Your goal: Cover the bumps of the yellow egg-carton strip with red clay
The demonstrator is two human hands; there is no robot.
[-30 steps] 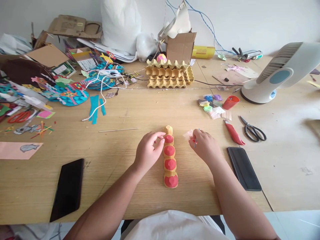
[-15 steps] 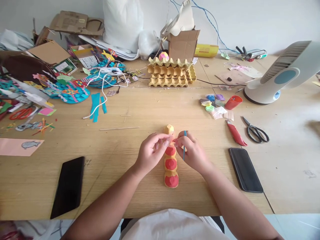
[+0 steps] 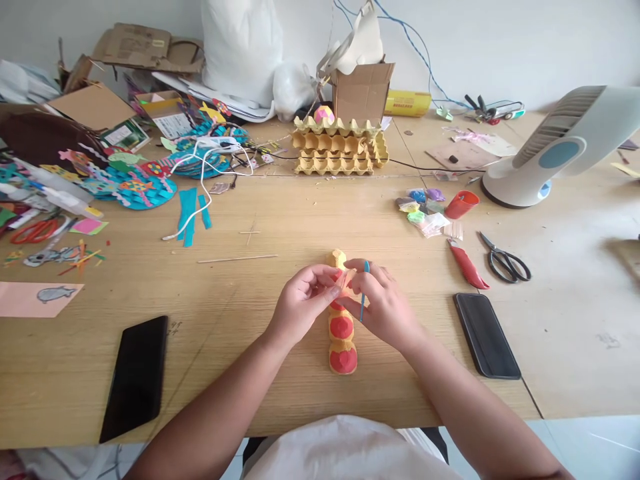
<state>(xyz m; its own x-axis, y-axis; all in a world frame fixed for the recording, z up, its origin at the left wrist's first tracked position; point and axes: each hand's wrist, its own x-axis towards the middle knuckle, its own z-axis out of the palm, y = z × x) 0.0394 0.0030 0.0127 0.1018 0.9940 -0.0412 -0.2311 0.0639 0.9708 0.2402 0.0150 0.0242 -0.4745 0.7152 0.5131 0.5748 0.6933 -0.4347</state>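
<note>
Pinching a small translucent reddish plastic packet [image 3: 345, 283] in the fingers of the left hand [image 3: 301, 303] and a slim blue stick [image 3: 363, 308] in those of the right hand [image 3: 389, 305], above a bumpy yellow-and-red cardboard strip [image 3: 343, 328] on the wooden desk [image 3: 280, 217].

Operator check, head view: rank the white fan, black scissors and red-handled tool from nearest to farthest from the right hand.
From the right hand:
1. Red-handled tool: to its right, slightly farther up the table.
2. Black scissors: just right of that tool.
3. White fan: farther back, far right.
</note>
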